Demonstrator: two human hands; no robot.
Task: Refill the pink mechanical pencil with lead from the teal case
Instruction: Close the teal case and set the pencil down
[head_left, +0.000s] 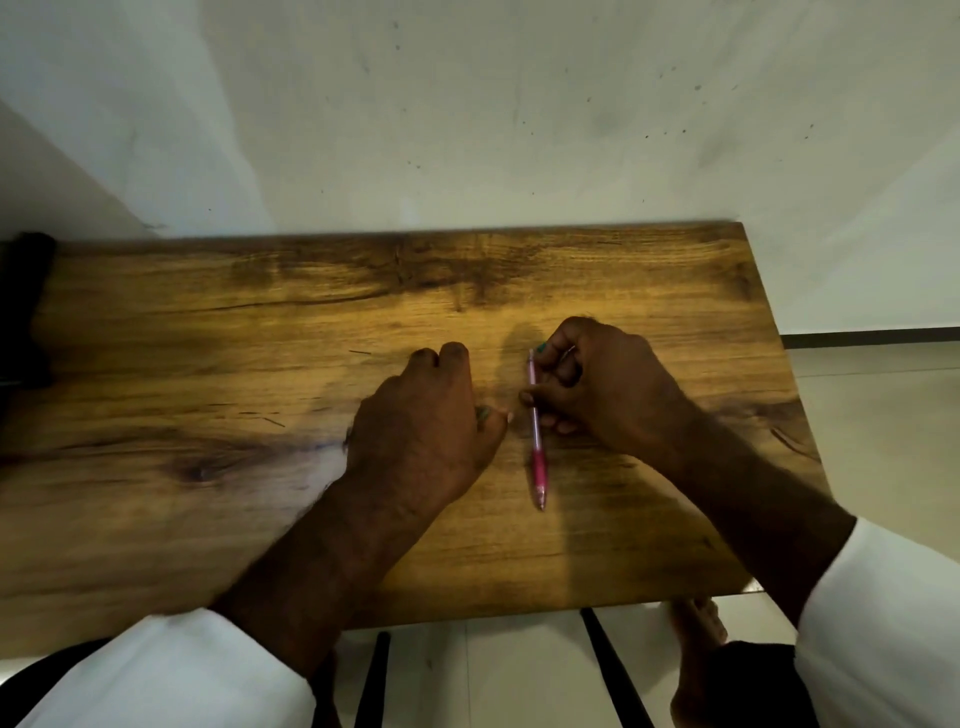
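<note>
1. Dark object (23, 306): at the table's far-left edge, well apart from the pink mechanical pencil; blurred, kind not determinable.

2. Wooden table (208, 338): bare board everywhere left of the pencil except for a few thin dark slivers (359, 352), possibly loose leads or scratches; too fine to tell. Far edge meets the wall; right edge lies near, beyond the right hand.

3. Left hand (426, 415): just left of the pencil, knuckles up, fingers curled under, resting on the table. A small greenish scrap (483, 413) shows at its thumb side; whether the fingers pinch it, or what it is, cannot be told. Not touching the pencil, but a short sideways reach from it.

4. Pink mechanical pencil (536, 436): between the two hands, long axis running away from the person toward the wall, slightly tilted. Near end, the darker pink grip and tip, sits lowest and closest to the person; far end rises into the right hand's fingers.

5. Right hand (597, 384): just right of the pencil, clasping its upper half, thumb across the barrel.

6. Teal case (542, 347): only a teal sliver visible at the right hand's fingertips, touching or just beside the pencil's far end; probably held in the same hand.

7. Judgement: the coming move turns on the far end, where case and pencil opening meet; the right hand already holds both, the left is free to steady. Open room lies leftward.
</note>
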